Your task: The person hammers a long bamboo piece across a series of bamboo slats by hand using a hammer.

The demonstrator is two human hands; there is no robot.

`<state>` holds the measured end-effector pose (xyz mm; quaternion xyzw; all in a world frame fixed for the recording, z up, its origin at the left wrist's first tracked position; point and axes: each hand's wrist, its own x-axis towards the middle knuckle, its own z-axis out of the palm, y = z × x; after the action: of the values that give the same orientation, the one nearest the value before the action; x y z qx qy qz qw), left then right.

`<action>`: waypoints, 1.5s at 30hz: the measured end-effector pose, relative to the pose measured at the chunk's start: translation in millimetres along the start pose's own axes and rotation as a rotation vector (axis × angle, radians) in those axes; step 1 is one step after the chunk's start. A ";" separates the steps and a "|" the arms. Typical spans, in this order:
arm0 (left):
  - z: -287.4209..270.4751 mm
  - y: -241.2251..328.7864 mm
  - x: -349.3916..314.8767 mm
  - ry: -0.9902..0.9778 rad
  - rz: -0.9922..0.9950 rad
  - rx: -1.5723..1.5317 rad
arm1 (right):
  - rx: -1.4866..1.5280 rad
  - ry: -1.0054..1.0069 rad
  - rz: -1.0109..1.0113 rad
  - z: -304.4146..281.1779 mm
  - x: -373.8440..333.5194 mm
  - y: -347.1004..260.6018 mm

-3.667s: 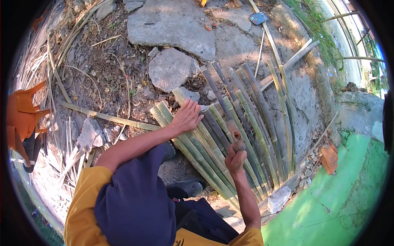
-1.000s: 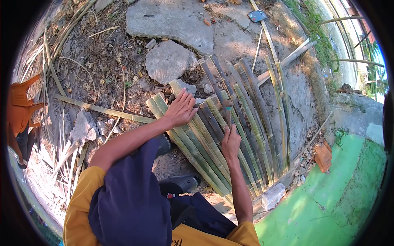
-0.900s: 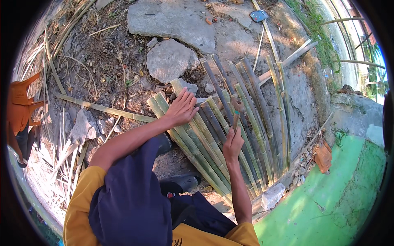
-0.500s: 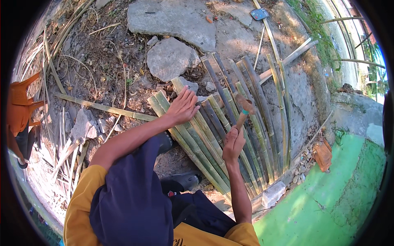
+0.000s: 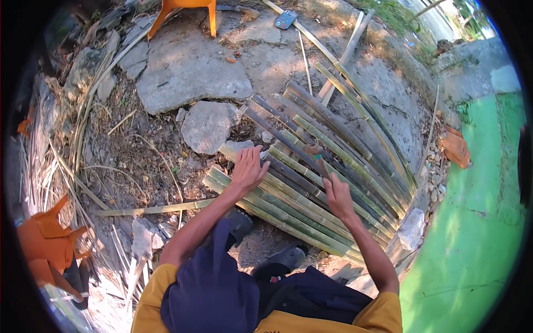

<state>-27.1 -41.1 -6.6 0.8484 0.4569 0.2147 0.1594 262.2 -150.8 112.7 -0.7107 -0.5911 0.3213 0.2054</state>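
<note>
My left hand (image 5: 248,169) is closed over the far end of a split bamboo slat (image 5: 227,151), at the left part of a fanned row of bamboo slats (image 5: 311,208). In my right hand (image 5: 337,195) is a hammer (image 5: 321,164) with a wooden handle, a teal band and a rusty brown head. Its head is over the slats to the right of my left hand; whether it touches them I cannot tell. The slats are green, tan and dark, lying side by side and converging at the lower right. My fingertips on the slat's underside are hidden.
Flat concrete slabs (image 5: 208,126) lie beyond the slats. A phone (image 5: 285,20) rests on a long bamboo strip. Orange plastic chairs (image 5: 53,236) stand at the left and top. A white stone (image 5: 411,229) and an orange-brown block (image 5: 455,147) border the green floor (image 5: 469,233).
The whole view has turned, so the slats now lie more slantwise and a second orange chair shows at the top. The hammer head sits slightly closer to my left hand.
</note>
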 end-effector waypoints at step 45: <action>27.0 -12.8 86.7 -0.591 -0.153 -0.218 | 0.297 0.229 0.606 16.6 -224.7 40.2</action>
<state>20.1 36.9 -16.8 0.8150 0.4277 -0.0058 0.3910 257.7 -379.4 121.9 -0.8476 -0.2733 0.3683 0.2668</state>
